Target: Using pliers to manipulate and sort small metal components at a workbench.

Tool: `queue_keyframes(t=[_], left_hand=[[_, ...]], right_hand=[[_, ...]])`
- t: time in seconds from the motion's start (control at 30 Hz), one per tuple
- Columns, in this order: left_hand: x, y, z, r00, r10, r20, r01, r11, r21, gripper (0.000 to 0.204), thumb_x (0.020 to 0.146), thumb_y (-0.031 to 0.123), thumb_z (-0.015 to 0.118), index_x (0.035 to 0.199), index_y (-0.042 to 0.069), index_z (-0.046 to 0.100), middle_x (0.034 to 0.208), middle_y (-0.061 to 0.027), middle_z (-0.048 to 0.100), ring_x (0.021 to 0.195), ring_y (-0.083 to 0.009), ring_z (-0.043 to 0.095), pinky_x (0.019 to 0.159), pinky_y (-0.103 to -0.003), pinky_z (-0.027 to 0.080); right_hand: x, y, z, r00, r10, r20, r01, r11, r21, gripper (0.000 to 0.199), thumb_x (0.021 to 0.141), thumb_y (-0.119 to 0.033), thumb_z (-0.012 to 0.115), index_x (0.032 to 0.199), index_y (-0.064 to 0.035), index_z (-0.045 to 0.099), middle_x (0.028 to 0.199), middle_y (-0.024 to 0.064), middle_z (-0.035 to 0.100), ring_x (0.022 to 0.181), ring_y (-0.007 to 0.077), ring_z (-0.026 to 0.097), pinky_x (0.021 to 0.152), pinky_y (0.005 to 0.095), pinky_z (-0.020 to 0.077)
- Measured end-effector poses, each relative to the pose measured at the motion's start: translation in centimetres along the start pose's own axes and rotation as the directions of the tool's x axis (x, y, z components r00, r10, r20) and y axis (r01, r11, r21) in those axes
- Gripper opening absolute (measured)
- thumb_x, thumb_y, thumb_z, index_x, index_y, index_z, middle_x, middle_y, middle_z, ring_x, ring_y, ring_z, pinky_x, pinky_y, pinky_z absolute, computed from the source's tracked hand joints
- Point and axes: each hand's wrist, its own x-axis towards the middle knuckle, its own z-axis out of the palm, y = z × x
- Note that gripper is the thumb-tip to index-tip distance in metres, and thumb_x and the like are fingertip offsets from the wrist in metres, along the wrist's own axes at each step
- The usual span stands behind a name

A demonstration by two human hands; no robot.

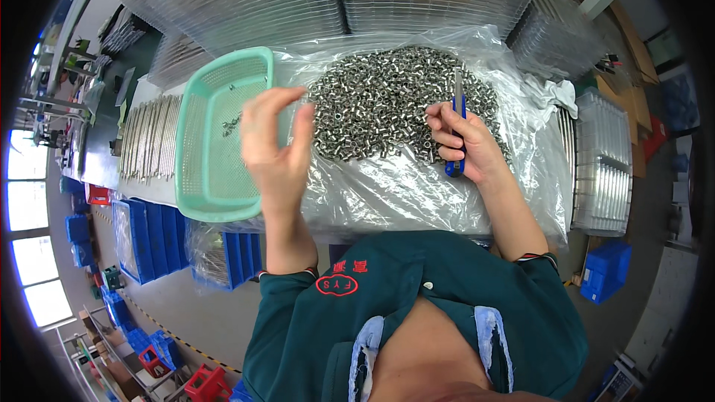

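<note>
On the tabletop, a clear plastic sheet carries a heap of small metal sleeves. Right hand rests on the heap's right side, fingers clenched round a blue-handled tool, blade pointing away. Left hand is raised between heap and green mesh basket, fingers loosely open, thumb and forefinger apart; whether they pinch a sleeve, cannot tell. Basket holds a few sleeves.
</note>
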Motion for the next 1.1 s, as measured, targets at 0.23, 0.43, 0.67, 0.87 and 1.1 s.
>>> queue_keyframes(t=[0.23, 0.43, 0.67, 0.87, 1.1], left_hand=[[-0.5, -2.3, -5.8, 0.962, -0.214, -0.167, 0.255, 0.922, 0.29, 0.022, 0.078, 0.009, 0.061, 0.1, 0.003, 0.058, 0.089, -0.0106, 0.059, 0.084, -0.0218, 0.056, 0.072, -0.032, 0.043], [-1.8, -0.3, 2.3, 0.895, -0.026, 0.446, -0.033, 0.992, 0.123, 0.014, 0.075, 0.015, 0.062, 0.087, 0.007, 0.061, 0.084, -0.0077, 0.058, 0.079, -0.0245, 0.053, 0.07, -0.035, 0.043], [-2.1, -1.4, 7.3, 0.775, -0.132, 0.618, -0.125, 0.927, 0.354, 0.012, 0.073, 0.014, 0.062, 0.082, 0.008, 0.061, 0.08, -0.0079, 0.057, 0.078, -0.0256, 0.053, 0.071, -0.036, 0.043], [-1.9, -1.2, 8.2, 0.814, -0.008, 0.581, -0.114, 0.978, 0.173, 0.012, 0.072, 0.012, 0.063, 0.082, 0.006, 0.061, 0.079, -0.0084, 0.057, 0.073, -0.0251, 0.053, 0.067, -0.034, 0.043], [-3.2, 1.1, 8.3, 0.905, -0.011, 0.426, 0.24, 0.839, -0.488, 0.015, 0.075, 0.003, 0.063, 0.089, 0.003, 0.06, 0.082, -0.0063, 0.054, 0.069, -0.0132, 0.055, 0.059, -0.024, 0.046]], right_hand=[[0.2, 0.1, 0.7, 1.0, 0.004, 0.021, -0.003, 1.0, -0.029, 0.027, 0.089, -0.022, 0.05, 0.101, 0.0015, 0.051, 0.078, -0.0009, 0.046, 0.051, -0.0008, 0.033, 0.038, 0.0117, 0.0278], [0.3, 0.0, 0.4, 1.0, -0.006, 0.012, 0.006, 1.0, -0.012, 0.025, 0.091, -0.021, 0.047, 0.102, 0.0009, 0.049, 0.078, -0.0003, 0.046, 0.05, -0.0004, 0.034, 0.037, 0.0119, 0.0281], [0.0, -0.2, 0.6, 1.0, -0.027, 0.006, 0.027, 1.0, -0.002, 0.024, 0.09, -0.021, 0.049, 0.1, 0.0008, 0.051, 0.077, -0.0011, 0.047, 0.05, -0.0009, 0.034, 0.038, 0.0118, 0.0283], [-0.1, -0.2, 1.1, 0.998, -0.041, -0.046, 0.034, 0.991, -0.132, 0.025, 0.087, -0.021, 0.054, 0.101, -0.0004, 0.053, 0.075, -0.0028, 0.048, 0.049, -0.0022, 0.034, 0.038, 0.0116, 0.0274], [-0.1, 0.1, 0.9, 0.999, 0.014, -0.038, -0.018, 0.994, -0.103, 0.016, 0.085, -0.017, 0.057, 0.093, -0.0041, 0.052, 0.075, -0.0013, 0.052, 0.049, -0.0019, 0.036, 0.038, 0.0121, 0.0278]])
